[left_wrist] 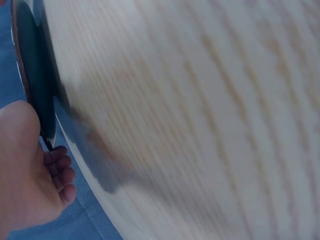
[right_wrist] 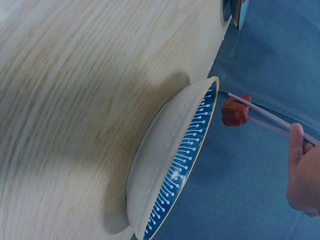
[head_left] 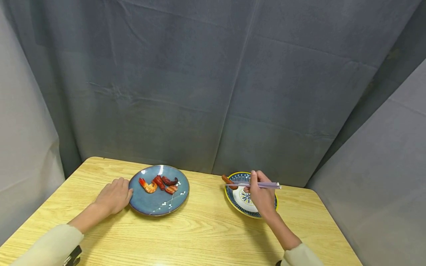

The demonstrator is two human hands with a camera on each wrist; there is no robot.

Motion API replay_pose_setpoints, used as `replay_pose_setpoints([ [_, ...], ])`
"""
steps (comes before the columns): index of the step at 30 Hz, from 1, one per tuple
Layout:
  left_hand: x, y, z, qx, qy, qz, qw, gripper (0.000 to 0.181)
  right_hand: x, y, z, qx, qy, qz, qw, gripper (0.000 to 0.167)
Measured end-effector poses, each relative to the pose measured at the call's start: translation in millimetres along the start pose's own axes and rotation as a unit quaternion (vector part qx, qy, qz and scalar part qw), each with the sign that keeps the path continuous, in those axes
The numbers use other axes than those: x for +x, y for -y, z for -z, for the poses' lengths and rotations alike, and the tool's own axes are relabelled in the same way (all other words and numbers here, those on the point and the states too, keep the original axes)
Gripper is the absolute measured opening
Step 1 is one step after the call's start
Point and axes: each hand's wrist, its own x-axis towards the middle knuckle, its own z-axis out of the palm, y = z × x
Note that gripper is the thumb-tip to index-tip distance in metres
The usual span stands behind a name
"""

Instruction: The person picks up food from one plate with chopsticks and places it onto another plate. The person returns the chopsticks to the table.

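My right hand point(head_left: 261, 194) grips a pair of lilac chopsticks point(head_left: 269, 185). In the right wrist view, a reddish-brown chunk of food point(right_wrist: 235, 112) is pinched between the chopstick tips, raised above the bowl's rim. From the head it appears over the left part of the patterned bowl point(right_wrist: 165, 150), which has a yellow rim. My left hand point(head_left: 114, 195) is at the left rim of the blue plate point(head_left: 146, 205). Its thumb and curled fingers hold the rim in the left wrist view. On the plate lie a shrimp point(head_left: 149, 187) and several reddish food pieces point(head_left: 165, 181).
Both dishes stand on a wood-grain table point(head_left: 206, 236), the plate left and the bowl right. A grey curtain point(head_left: 186, 92) hangs behind the table's far edge. Pale cloth walls point(head_left: 382, 177) flank both sides.
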Motion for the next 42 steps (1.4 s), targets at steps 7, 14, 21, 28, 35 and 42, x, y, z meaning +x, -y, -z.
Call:
replay_pose_setpoints([
  [7,-0.1,1.2,-0.6,-0.001,-0.004,-0.002,1.0,0.024,-0.1,-6.0,5.4,-0.03,0.012,-0.004,0.9995,0.035],
  [14,0.9,0.6,-0.4,-0.001,-0.007,-0.002,1.0,0.024,-2.6,-12.7,10.9,-0.06,0.016,-0.012,0.998,0.034],
  [21,0.5,-0.1,0.3,-0.001,-0.003,0.0,1.0,0.025,-4.6,-20.3,15.5,-0.11,0.004,-0.022,0.9936,0.033],
  [28,-0.3,-0.3,1.1,0.001,0.002,0.002,1.0,0.024,-6.9,-24.0,17.8,-0.145,0.003,-0.014,0.9893,0.035],
  [35,-0.2,-0.5,1.3,-0.002,0.001,0.002,1.0,0.024,-6.7,-26.5,17.2,-0.15,0.005,-0.01,0.9886,0.034],
  [42,0.5,0.1,1.3,-0.004,-0.001,0.001,1.0,0.024,-7.1,-29.7,17.1,-0.164,0.004,-0.001,0.9865,0.033],
])
